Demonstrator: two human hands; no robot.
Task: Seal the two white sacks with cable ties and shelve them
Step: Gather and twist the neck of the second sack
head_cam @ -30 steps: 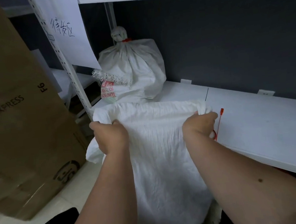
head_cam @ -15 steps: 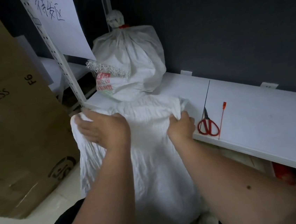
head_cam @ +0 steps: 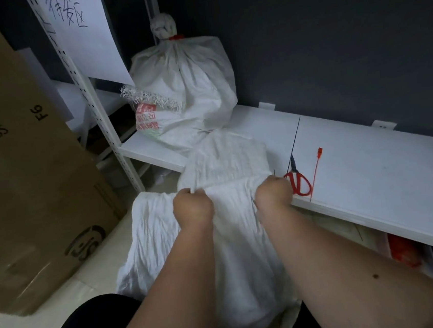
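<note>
An open white sack stands on the floor against the front edge of the white shelf. Its top flap is folded away from me and lies over the shelf edge. My left hand and my right hand each grip the sack's cloth at the fold, a short way apart. A second white sack sits upright on the shelf's far left, its neck tied with a red cable tie. A loose red cable tie lies on the shelf just right of my right hand.
Red-handled scissors lie on the shelf between my right hand and the loose tie. A large brown cardboard box stands on the floor at the left. A perforated white upright carries a paper sign. Dark items fill the space under the shelf at the right.
My hands have drawn closer together on the sack's top and folded its flap forward onto the shelf. My view has tilted down, and the scissors came out from behind my right hand.
</note>
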